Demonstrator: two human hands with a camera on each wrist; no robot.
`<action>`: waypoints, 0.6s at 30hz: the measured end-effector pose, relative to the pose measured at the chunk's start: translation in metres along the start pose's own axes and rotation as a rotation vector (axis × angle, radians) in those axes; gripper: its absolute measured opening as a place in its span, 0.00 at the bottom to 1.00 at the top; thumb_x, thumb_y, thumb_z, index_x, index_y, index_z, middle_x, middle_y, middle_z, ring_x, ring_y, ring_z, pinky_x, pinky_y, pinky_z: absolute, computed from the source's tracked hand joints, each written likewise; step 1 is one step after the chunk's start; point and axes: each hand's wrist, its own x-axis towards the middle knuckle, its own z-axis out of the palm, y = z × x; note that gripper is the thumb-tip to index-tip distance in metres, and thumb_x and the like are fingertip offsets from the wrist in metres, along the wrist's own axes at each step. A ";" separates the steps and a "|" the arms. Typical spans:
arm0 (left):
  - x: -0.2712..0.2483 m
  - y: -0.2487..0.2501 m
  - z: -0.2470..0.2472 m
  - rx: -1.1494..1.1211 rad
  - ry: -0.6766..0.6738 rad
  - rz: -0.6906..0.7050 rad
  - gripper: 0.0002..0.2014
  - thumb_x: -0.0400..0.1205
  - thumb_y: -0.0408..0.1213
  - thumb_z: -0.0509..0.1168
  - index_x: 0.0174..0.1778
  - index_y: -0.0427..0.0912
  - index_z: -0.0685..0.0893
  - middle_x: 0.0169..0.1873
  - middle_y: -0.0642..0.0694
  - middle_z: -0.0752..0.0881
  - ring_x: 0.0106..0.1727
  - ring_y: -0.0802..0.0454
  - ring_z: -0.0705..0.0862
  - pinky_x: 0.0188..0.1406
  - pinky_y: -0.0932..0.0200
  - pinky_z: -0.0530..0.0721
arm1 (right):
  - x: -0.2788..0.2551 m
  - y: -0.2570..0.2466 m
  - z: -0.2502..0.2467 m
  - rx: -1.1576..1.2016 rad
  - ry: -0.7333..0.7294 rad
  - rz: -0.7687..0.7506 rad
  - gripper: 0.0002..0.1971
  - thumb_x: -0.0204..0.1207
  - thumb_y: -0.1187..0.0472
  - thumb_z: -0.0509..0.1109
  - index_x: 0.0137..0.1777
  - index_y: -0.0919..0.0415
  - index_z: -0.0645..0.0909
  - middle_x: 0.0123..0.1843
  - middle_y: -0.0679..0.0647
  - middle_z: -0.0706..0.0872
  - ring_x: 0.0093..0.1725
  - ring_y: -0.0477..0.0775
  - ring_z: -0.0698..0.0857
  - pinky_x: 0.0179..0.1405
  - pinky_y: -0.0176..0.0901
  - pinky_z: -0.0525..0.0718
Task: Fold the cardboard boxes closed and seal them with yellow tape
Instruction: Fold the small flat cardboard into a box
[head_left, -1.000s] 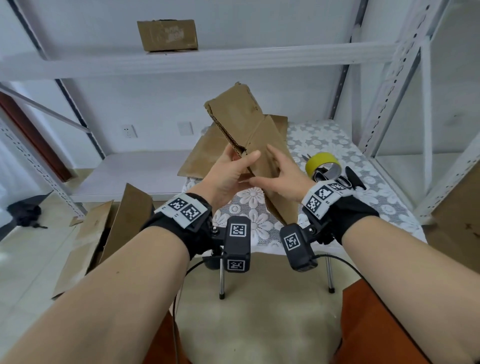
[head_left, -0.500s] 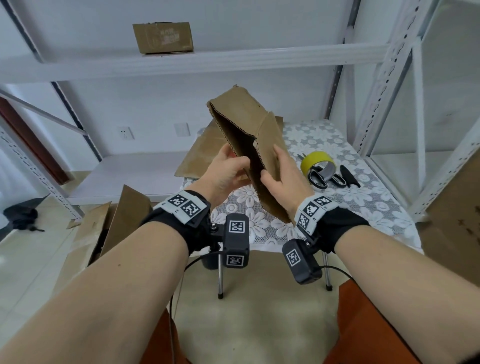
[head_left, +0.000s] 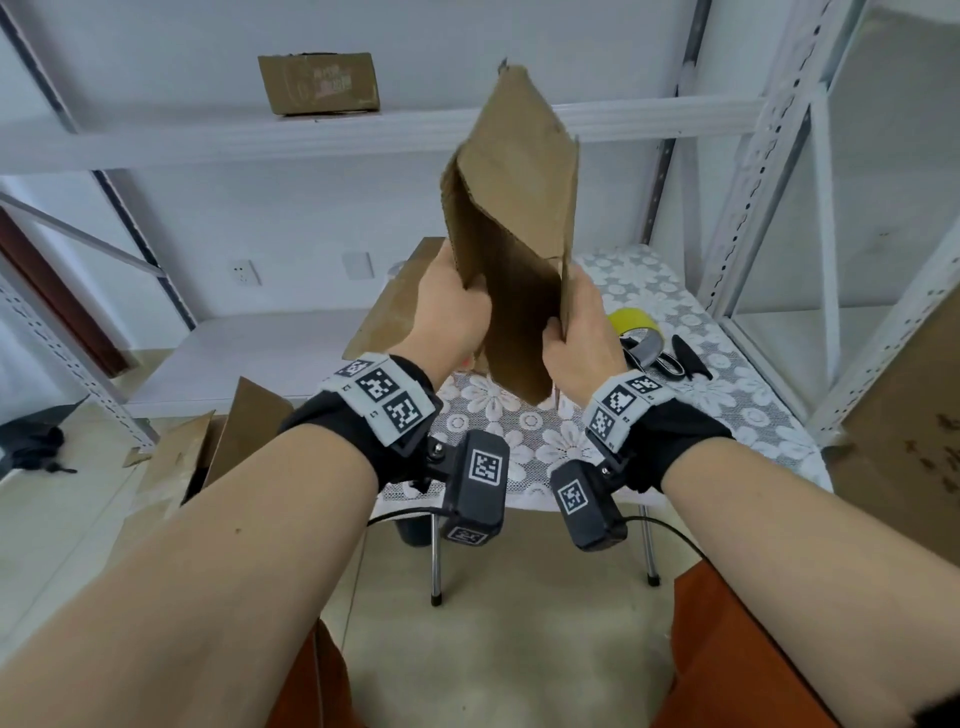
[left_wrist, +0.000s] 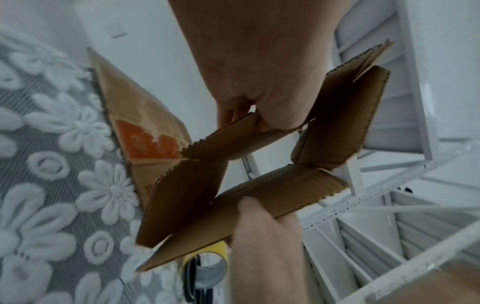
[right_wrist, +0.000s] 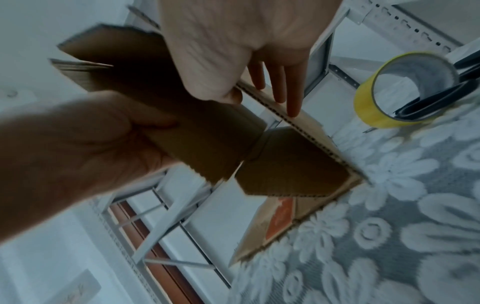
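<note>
I hold a brown cardboard box (head_left: 519, 208) upright in the air above the table, partly opened from flat, its flaps loose. My left hand (head_left: 467, 306) grips its lower left wall, and in the left wrist view the fingers (left_wrist: 228, 115) pinch a flap edge. My right hand (head_left: 563, 322) pinches the lower right wall; its thumb is inside and the fingers (right_wrist: 283, 90) lie along the outside. The box (left_wrist: 259, 185) shows as an open sleeve from below. A roll of yellow tape (head_left: 634, 319) lies on the table right of my right hand.
Black scissors (head_left: 654, 356) lie against the tape on the lace-covered table (head_left: 727, 415). A flat cardboard sheet (head_left: 395, 312) with an orange label (left_wrist: 145, 142) lies at the table's back left. Another box (head_left: 319, 83) sits on the white shelf; cardboard pieces (head_left: 234, 441) stand on the floor at left.
The box has risen and turned more upright, and has spread from nearly flat into an open sleeve. Both hands now grip its lower side walls.
</note>
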 end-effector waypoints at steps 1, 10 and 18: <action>0.001 -0.002 0.000 0.042 0.015 0.033 0.17 0.85 0.24 0.55 0.69 0.39 0.76 0.47 0.51 0.81 0.52 0.52 0.79 0.51 0.62 0.75 | 0.003 -0.001 -0.002 0.032 0.016 0.020 0.31 0.81 0.66 0.59 0.82 0.56 0.55 0.74 0.58 0.73 0.65 0.62 0.79 0.62 0.48 0.77; 0.019 -0.050 0.009 0.231 0.019 0.060 0.29 0.84 0.24 0.53 0.82 0.50 0.65 0.53 0.53 0.79 0.53 0.54 0.78 0.54 0.68 0.71 | 0.052 0.023 0.016 0.168 0.027 0.202 0.22 0.81 0.62 0.59 0.76 0.58 0.67 0.53 0.56 0.83 0.55 0.64 0.82 0.53 0.46 0.78; 0.047 -0.098 0.026 0.262 -0.063 -0.148 0.26 0.86 0.25 0.54 0.80 0.46 0.68 0.56 0.51 0.78 0.57 0.51 0.78 0.50 0.70 0.69 | 0.084 0.056 0.039 0.155 -0.051 0.246 0.27 0.80 0.64 0.61 0.79 0.57 0.63 0.63 0.63 0.83 0.60 0.64 0.80 0.50 0.39 0.71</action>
